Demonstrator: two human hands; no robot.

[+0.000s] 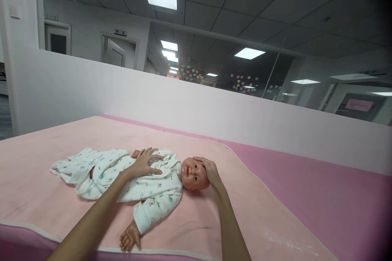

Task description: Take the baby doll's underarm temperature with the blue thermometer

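A baby doll (159, 189) in white patterned clothes lies on its back across a pink sheet (101, 132), its head to the right and its legs to the left. My left hand (144, 164) rests on the doll's chest with the fingers spread. At the crown of the doll's head (190, 174) is my right hand (210, 170), laid over the top with its fingers lightly curved along the forehead. One doll arm stretches toward me, its bare doll hand (131, 236) lying near the sheet's front edge.
The sheet covers a darker pink padded surface (294, 175), which shows at the right and along the front. Behind it runs a low white wall (183, 104) with a glass panel above. A door (114, 52) stands ajar at the back left.
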